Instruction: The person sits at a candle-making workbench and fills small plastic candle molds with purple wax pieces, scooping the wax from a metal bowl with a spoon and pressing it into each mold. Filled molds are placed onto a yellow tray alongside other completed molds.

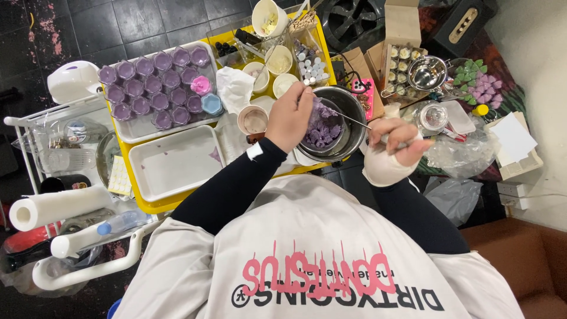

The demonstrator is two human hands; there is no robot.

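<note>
Left hand grips steel bowl, right hand holds spoon, yellow table, dark floor

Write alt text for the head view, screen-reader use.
Seen from above, a person's left hand reaches into a metal bowl of purple chunks while the right hand holds a thin metal tool. A tray of purple cups sits on the yellow table.

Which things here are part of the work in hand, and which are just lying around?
In use:
left hand
right hand
metal bowl
purple chunks
thin metal tool

Lying about:
tray of purple cups
white tray
paper towel roll
strainer
plastic bag
</note>
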